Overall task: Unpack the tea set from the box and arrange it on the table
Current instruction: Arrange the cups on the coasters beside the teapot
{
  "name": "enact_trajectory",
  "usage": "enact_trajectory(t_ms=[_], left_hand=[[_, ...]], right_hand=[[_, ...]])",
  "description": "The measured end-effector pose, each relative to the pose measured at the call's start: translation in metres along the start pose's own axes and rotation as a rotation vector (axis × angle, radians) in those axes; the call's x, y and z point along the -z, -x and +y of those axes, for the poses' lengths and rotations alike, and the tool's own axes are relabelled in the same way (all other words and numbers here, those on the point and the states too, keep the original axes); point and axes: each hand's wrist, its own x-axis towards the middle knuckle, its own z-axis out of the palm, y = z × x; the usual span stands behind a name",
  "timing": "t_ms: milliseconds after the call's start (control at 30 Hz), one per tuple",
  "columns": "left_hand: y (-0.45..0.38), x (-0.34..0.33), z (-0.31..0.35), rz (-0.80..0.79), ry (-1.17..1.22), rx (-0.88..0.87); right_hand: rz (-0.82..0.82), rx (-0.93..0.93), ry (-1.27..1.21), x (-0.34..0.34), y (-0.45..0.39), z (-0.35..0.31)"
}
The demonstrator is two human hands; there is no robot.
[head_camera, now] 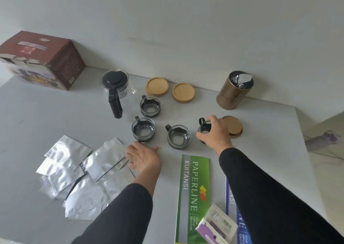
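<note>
A glass teapot (116, 89) with a black lid and handle stands at the back of the grey table (55, 128). Three small glass cups with dark holders (150, 106) (143, 129) (179, 136) sit free in front of it. My right hand (216, 132) grips a fourth cup (204, 128) from above, beside a wooden coaster (233, 126). Two more wooden coasters (156, 86) (183, 92) lie behind. My left hand (143, 157) rests on the table, fingers touching silver foil packets (74, 173). The brown tea set box (41, 59) stands at the far left.
A gold canister (233, 91) with foil packets inside stands at the back right by the wall. A green receipt book (193, 197), a blue one (232, 206) and a purple packet (216, 227) lie near the front. The table's right edge runs past the canister.
</note>
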Motion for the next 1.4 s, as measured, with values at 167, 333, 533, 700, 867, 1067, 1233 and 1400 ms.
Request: enact_trajectory(t_ms=[167,333,533,700,867,1067,1233,1400], left_hand=[[0.003,-0.006,-0.008,0.011,0.046,-0.009],[0.011,-0.022,-0.017,0.033,0.046,-0.082],[0.014,-0.032,-0.016,0.067,0.038,-0.084],[0.014,-0.041,-0.015,0.152,-0.005,-0.070],[0.013,-0.043,-0.014,0.217,-0.029,-0.044],[0.012,-0.045,-0.010,0.245,-0.065,-0.023],[0.011,-0.046,-0.008,0.268,-0.068,-0.015],[0.011,-0.049,-0.008,0.272,-0.078,-0.005]], right_hand=[[-0.017,0.000,0.036,-0.006,0.026,0.015],[-0.045,0.008,0.106,-0.007,0.028,0.017],[0.131,0.139,0.150,0.001,0.001,0.002],[0.075,0.186,0.092,0.001,-0.036,-0.018],[-0.015,0.206,0.139,-0.007,-0.082,-0.035],[-0.048,0.243,0.161,-0.024,-0.135,-0.059],[-0.066,0.239,0.195,-0.040,-0.167,-0.076],[-0.030,0.205,0.222,-0.050,-0.177,-0.076]])
